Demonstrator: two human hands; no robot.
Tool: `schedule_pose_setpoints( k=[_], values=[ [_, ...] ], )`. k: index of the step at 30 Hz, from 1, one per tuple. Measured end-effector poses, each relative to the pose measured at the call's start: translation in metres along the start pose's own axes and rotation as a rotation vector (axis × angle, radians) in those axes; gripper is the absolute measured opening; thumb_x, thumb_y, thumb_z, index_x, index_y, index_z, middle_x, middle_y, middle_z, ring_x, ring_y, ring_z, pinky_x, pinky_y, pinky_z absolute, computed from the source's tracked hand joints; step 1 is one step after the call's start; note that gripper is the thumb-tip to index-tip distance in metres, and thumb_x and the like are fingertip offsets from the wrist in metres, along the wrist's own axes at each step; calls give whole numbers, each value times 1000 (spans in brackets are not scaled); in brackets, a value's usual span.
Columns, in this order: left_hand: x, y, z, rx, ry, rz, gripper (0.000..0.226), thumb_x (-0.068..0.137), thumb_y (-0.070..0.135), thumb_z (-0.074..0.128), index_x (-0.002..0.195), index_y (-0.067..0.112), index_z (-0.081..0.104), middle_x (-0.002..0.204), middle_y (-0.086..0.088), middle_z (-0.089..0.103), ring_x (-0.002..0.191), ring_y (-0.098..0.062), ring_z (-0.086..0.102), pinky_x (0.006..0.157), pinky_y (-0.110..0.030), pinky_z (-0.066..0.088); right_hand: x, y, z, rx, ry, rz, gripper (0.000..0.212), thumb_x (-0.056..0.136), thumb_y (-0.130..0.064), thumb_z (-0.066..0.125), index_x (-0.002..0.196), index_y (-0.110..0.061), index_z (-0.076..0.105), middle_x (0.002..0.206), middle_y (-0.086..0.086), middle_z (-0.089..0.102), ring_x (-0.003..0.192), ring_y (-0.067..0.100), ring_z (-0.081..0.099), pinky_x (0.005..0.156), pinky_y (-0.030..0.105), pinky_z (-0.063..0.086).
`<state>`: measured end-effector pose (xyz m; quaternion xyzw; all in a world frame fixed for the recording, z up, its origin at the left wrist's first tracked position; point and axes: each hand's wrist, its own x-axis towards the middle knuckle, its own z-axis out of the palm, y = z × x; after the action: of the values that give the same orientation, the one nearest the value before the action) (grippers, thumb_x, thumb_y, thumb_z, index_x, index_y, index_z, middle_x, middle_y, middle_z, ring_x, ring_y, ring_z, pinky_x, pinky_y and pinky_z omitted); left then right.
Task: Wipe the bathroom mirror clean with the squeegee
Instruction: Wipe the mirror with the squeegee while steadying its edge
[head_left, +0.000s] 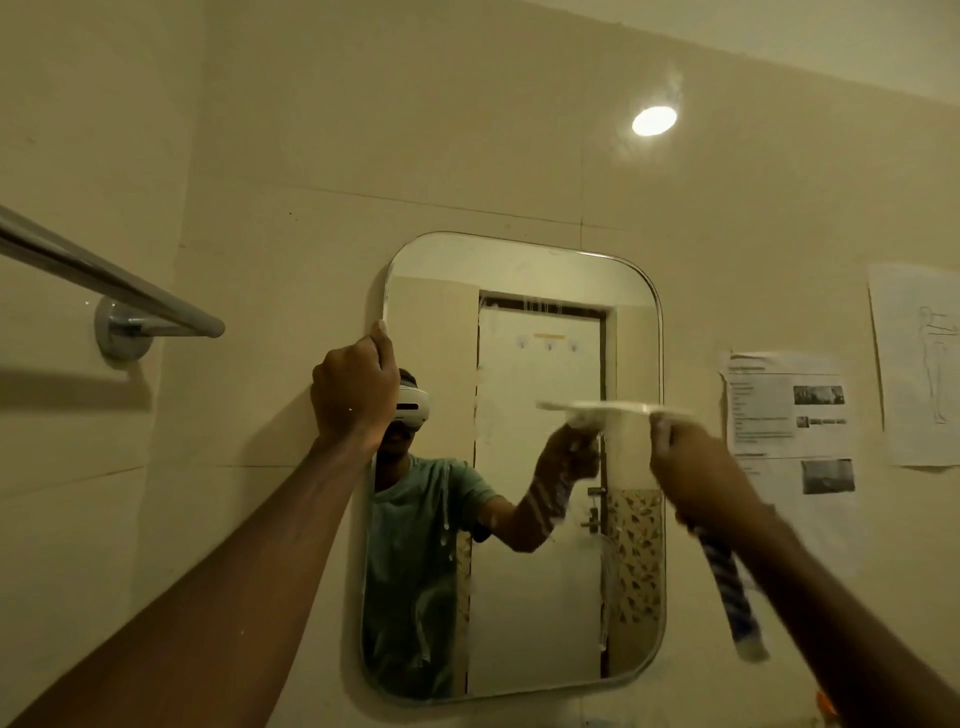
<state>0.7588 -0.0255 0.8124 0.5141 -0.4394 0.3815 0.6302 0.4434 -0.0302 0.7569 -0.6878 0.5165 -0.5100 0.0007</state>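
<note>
A rounded rectangular mirror (545, 597) hangs on the cream tiled wall, with white foam streaks running down its glass. My left hand (356, 389) grips the mirror's left edge near the top. My right hand (698, 473) holds the squeegee (613, 408) by its handle; the white blade lies level against the mirror's right side, blurred. The blue-and-white handle end (727, 587) sticks out below my fist. The mirror reflects a person in a green shirt wearing a headset.
A chrome towel rail (104, 280) juts from the wall at the left. Printed paper sheets (789, 410) and a drawing sheet (919, 364) are stuck to the wall right of the mirror. A light glare (653, 120) shines on the tiles above.
</note>
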Motion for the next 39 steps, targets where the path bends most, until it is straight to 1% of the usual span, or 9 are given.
schedule_pose_setpoints(
  k=[5, 9, 12, 15, 19, 24, 31, 36, 39],
  values=[
    [-3, 2, -4, 14, -27, -29, 61, 103, 35, 28, 67, 0, 63, 59, -18, 64, 51, -34, 60, 49, -32, 46, -2, -11, -5, 11, -25, 10, 47, 104, -38, 29, 75, -12, 55, 55, 2, 51, 39, 9, 44, 38, 21, 42],
    [-3, 1, -1, 20, 0, -24, 60, 102, 35, 30, 66, 1, 63, 57, -16, 63, 46, -28, 55, 49, -26, 35, 72, -62, -56, -6, 121, -14, 49, 104, -42, 31, 73, -10, 51, 60, 5, 53, 42, 14, 50, 37, 22, 40],
    [-4, -1, 2, 24, 5, -25, 60, 102, 36, 29, 68, 1, 63, 58, -15, 63, 47, -25, 54, 50, -24, 32, 100, -78, -73, 2, 101, 12, 41, 103, -40, 32, 76, -12, 47, 66, 6, 52, 46, 15, 50, 32, 18, 38],
    [-3, 0, 1, 19, 0, -45, 60, 103, 37, 28, 68, 1, 63, 58, -14, 63, 49, -27, 57, 50, -22, 31, 84, -61, -57, -35, 63, -3, 40, 103, -39, 32, 75, -14, 47, 64, 7, 54, 43, 15, 51, 28, 17, 37],
    [-6, 6, -1, -2, -25, -72, 61, 102, 38, 27, 72, 0, 65, 61, -16, 64, 53, -30, 60, 52, -31, 44, 23, -9, -4, 19, 42, -61, 43, 104, -38, 28, 78, -15, 55, 57, 4, 55, 41, 11, 48, 38, 23, 42],
    [-15, 7, -4, 23, -12, -109, 60, 103, 37, 28, 68, 2, 63, 55, -5, 54, 47, -16, 47, 45, -19, 25, 9, -5, -2, -39, -10, -61, 47, 104, -38, 30, 73, -14, 57, 55, 2, 56, 37, 7, 49, 38, 21, 41],
    [-22, 6, -1, 36, 10, -147, 59, 103, 38, 30, 64, 6, 61, 51, 3, 45, 41, -9, 39, 45, -17, 24, 111, -60, -61, 49, 156, -22, 44, 103, -39, 33, 77, -9, 53, 61, 6, 57, 39, 15, 55, 36, 22, 41],
    [-26, 4, 2, 44, 17, -161, 61, 103, 39, 28, 65, 5, 62, 53, 1, 45, 46, -16, 42, 51, -22, 28, 51, -5, -10, 74, 114, -54, 45, 103, -40, 27, 79, -13, 54, 56, 2, 55, 36, 8, 48, 33, 18, 40],
    [-30, 4, 2, 39, 19, -158, 62, 103, 39, 28, 65, 4, 62, 52, 1, 44, 44, -15, 42, 48, -20, 26, -8, 27, 18, 41, 70, -40, 52, 103, -43, 25, 75, -15, 57, 56, 5, 60, 42, 12, 57, 41, 29, 51]
  ],
)
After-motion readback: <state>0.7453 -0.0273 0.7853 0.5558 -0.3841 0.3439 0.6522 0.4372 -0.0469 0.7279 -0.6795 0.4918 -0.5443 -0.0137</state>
